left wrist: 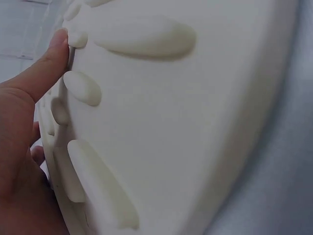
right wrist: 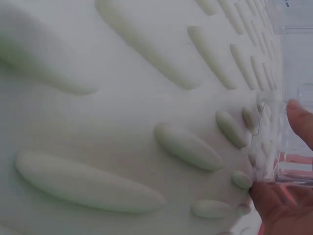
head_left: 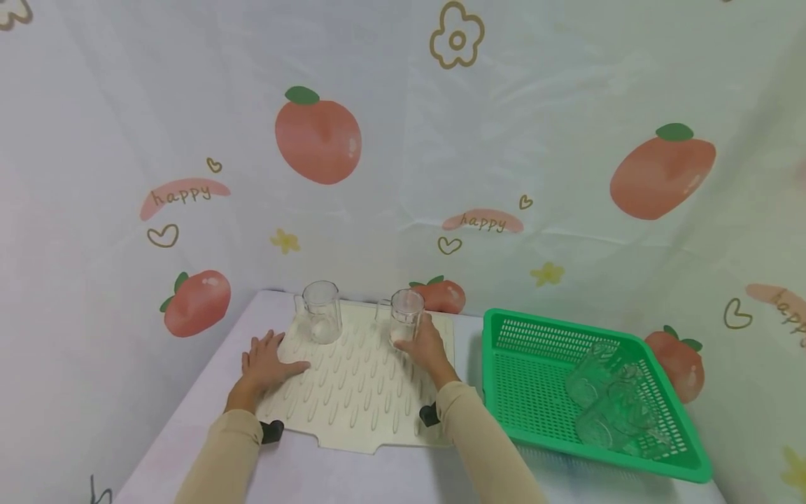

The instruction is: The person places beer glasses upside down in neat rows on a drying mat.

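Observation:
A cream drying mat [head_left: 352, 392] with raised oval ridges lies on the table. Toward its back right stands a clear glass mug [head_left: 406, 311], upright, its handle pointing left. My right hand [head_left: 429, 350] holds this mug low on its body; the right wrist view shows thumb and fingers on either side of the glass [right wrist: 274, 147]. Another clear mug [head_left: 322, 315] stands upright at the back left of the mat, also with its handle to the left. My left hand [head_left: 267, 364] rests on the mat's left edge, fingers spread and thumb over the ridges.
To the right of the mat sits a green plastic basket [head_left: 535, 441] with perforated walls. Several clear glass mugs [head_left: 613, 413] lie in its right side. Behind the table [head_left: 378, 476] hangs a white curtain [head_left: 403, 175] printed with fruit.

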Tool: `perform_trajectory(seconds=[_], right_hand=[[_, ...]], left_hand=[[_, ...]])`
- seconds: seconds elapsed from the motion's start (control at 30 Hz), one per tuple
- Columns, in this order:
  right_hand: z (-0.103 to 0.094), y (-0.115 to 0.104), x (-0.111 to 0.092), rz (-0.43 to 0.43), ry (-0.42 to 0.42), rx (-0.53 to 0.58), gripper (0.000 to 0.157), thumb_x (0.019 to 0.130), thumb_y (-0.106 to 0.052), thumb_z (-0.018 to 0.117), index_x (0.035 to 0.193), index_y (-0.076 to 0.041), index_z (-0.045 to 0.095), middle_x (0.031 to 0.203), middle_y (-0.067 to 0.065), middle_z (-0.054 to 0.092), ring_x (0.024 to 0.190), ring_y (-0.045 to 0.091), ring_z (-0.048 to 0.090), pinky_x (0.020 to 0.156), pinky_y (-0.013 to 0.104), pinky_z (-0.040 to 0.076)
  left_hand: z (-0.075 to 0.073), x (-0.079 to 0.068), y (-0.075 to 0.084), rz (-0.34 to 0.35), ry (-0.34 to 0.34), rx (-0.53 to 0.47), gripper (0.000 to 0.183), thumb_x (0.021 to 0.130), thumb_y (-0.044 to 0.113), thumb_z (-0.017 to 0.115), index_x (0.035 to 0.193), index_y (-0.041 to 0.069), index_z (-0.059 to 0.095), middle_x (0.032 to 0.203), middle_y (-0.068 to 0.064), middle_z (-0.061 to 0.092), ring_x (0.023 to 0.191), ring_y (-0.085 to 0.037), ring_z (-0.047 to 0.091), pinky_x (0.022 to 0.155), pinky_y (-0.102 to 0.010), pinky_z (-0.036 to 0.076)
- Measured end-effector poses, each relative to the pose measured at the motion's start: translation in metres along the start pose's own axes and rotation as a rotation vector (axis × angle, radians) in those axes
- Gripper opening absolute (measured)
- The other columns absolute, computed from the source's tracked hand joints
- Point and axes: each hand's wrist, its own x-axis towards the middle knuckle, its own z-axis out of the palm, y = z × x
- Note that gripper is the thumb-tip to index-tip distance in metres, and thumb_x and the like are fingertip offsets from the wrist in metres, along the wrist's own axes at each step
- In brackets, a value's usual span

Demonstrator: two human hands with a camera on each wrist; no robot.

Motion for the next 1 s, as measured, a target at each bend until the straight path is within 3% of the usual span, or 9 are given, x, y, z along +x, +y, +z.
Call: perform_trajectory(seconds=[0.2, 0.4, 0.57, 0.8, 1.0], right_hand=[[-0.001, 0.001, -0.003, 0.008, -0.017, 0.004, 0.086, 0.081, -0.020, 0.086, 0.147, 0.003, 0.036, 0.144, 0.024, 0.057, 0.135, 0.040, 0.055, 0.111, 0.056, 0.046], [-0.001, 0.003, -0.003, 0.042, -0.070, -0.002, 0.085, 0.085, -0.024, 0.083, 0.149, 0.004, 0.034, 0.149, 0.024, 0.053, 0.140, 0.039, 0.051, 0.115, 0.055, 0.043], [-0.002, 0.003, -0.001, -0.008, -0.110, 0.013, 0.085, 0.088, -0.021, 0.081, 0.153, 0.001, 0.032, 0.155, 0.023, 0.046, 0.147, 0.038, 0.043, 0.121, 0.054, 0.036], [-0.013, -0.003, -0.005, -0.064, -0.136, 0.011, 0.080, 0.088, -0.018, 0.080, 0.153, -0.003, 0.035, 0.154, 0.020, 0.048, 0.146, 0.037, 0.045, 0.121, 0.056, 0.036], [-0.029, -0.013, -0.009, -0.052, -0.177, -0.044, 0.099, 0.089, -0.028, 0.080, 0.161, -0.004, 0.017, 0.159, 0.027, 0.037, 0.149, 0.042, 0.038, 0.120, 0.059, 0.035]], left_hand=[[0.005, 0.000, 0.000, -0.007, 0.011, 0.010, 0.117, 0.080, 0.062, 0.076, 0.160, 0.000, 0.018, 0.168, -0.030, 0.001, 0.153, -0.057, -0.013, 0.119, -0.075, -0.009], [0.006, -0.001, -0.003, 0.004, 0.010, 0.006, 0.115, 0.081, 0.064, 0.075, 0.163, 0.009, 0.016, 0.170, -0.028, -0.001, 0.154, -0.056, -0.014, 0.120, -0.073, -0.010], [0.005, -0.001, -0.003, 0.011, 0.007, -0.013, 0.113, 0.082, 0.062, 0.075, 0.163, 0.012, 0.016, 0.170, -0.028, -0.002, 0.154, -0.055, -0.016, 0.120, -0.073, -0.012], [0.003, -0.004, 0.003, 0.006, -0.004, -0.016, 0.114, 0.081, 0.061, 0.076, 0.163, 0.010, 0.016, 0.170, -0.028, -0.002, 0.154, -0.056, -0.015, 0.120, -0.073, -0.011], [0.001, -0.006, 0.002, 0.010, 0.002, -0.021, 0.115, 0.080, 0.061, 0.077, 0.163, 0.009, 0.016, 0.169, -0.029, -0.002, 0.153, -0.057, -0.015, 0.119, -0.073, -0.012]])
